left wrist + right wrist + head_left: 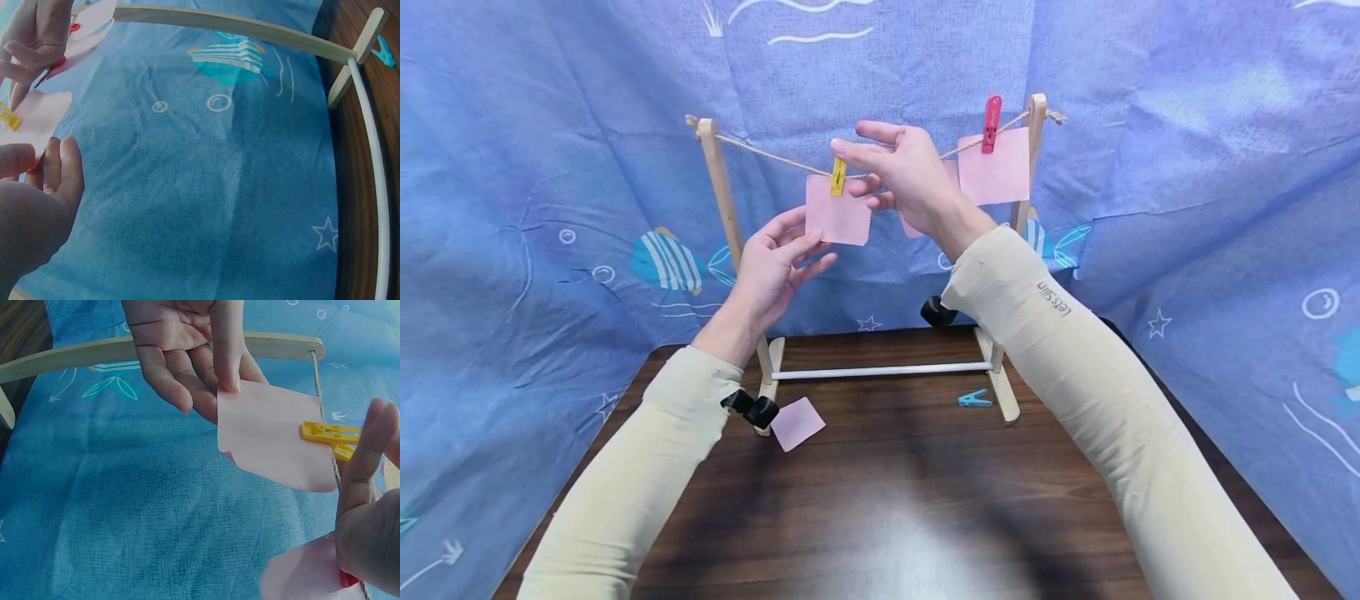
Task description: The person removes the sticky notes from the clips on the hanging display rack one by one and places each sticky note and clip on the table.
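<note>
Left hand pinches pink note; yellow clothespin at top.

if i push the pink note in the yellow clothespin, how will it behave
The pink note looks thin and curls at one corner, so probably light and floppy. Gripped by the yellow clothespin, it likely bends before slipping.

Matt paper and a smooth plastic clothespin hang on rough twine, creased cloth behind it, glossy wood-grain tabletop below it.
</note>
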A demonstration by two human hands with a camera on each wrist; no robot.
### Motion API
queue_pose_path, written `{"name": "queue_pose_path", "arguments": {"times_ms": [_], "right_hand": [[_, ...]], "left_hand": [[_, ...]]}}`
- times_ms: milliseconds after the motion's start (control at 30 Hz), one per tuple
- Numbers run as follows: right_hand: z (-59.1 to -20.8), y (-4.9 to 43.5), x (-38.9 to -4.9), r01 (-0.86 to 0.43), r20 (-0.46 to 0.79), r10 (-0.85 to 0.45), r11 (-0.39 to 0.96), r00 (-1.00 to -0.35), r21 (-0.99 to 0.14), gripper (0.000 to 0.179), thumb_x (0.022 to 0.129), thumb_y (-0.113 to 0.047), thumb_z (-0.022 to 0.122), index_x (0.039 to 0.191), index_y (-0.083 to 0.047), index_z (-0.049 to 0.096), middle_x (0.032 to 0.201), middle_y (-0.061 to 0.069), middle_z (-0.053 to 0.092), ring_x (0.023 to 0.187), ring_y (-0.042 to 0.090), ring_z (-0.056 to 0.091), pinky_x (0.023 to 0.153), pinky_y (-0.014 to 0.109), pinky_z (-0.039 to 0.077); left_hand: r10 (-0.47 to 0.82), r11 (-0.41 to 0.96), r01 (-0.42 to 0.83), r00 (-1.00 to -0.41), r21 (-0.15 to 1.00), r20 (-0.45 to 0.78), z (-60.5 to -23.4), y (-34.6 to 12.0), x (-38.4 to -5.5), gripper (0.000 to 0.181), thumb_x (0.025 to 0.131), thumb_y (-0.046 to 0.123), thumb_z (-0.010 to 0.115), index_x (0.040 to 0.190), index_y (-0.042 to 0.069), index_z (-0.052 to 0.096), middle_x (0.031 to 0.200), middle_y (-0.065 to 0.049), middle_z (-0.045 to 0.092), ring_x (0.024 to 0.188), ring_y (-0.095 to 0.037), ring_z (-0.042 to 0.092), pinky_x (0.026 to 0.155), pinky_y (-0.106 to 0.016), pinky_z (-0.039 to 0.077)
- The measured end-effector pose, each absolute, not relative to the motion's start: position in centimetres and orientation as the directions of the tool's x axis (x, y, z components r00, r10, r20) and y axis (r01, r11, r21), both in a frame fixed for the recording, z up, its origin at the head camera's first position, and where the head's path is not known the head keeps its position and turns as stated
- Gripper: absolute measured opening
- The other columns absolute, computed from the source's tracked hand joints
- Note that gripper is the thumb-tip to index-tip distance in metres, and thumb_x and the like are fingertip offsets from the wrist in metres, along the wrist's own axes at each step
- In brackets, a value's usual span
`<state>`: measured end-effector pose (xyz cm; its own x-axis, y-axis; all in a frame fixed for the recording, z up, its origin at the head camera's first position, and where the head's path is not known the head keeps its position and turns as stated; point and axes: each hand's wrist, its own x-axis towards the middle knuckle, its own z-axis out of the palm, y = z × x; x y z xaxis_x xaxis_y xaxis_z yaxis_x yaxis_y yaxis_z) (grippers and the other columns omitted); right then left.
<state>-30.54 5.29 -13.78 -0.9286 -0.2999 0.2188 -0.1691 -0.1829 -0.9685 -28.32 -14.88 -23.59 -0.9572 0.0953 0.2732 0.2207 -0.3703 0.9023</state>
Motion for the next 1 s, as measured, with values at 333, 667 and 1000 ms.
{"name": "queue_pose_path", "arguments": {"times_ms": [333,667,1000], "right_hand": [[-14.06,5.62,-30.82,-0.171,0.215,-0.317,-0.161,-0.924,-0.972,0.045,0.087,-0.016,0.083,0.129,-0.008,0.069,0.126,0.009,0.069,0.056,0.018,0.064,0.049,0.025,0.056],[-14.33,5.64,-30.77,-0.168,0.186,-0.364,-0.083,-0.912,-0.982,0.045,0.089,-0.018,0.081,0.132,-0.012,0.067,0.127,0.007,0.068,0.059,0.017,0.066,0.049,0.026,0.056],[-14.04,5.74,-30.76,-0.208,0.207,-0.371,-0.038,-0.905,-0.977,0.041,0.09,-0.02,0.079,0.129,-0.014,0.069,0.125,0.004,0.07,0.061,0.018,0.067,0.048,0.026,0.054]], "left_hand": [[0.096,-0.379,0.209,-0.96,0.901,0.263,-23.55,-14.85,-28.47,0.035,0.099,0.004,0.064,0.134,0.006,0.062,0.119,-0.013,0.065,0.099,-0.024,0.069,0.084,-0.035,0.06],[0.099,-0.394,0.19,-0.964,0.899,0.248,-23.84,-15.2,-28.5,0.035,0.099,0.002,0.063,0.134,0.006,0.061,0.116,-0.011,0.064,0.096,-0.021,0.068,0.085,-0.034,0.06],[0.104,-0.39,0.193,-0.962,0.901,0.251,-23.55,-15.38,-28.79,0.034,0.098,0.003,0.066,0.131,0.007,0.062,0.114,-0.011,0.064,0.092,-0.02,0.069,0.086,-0.034,0.059]]}}
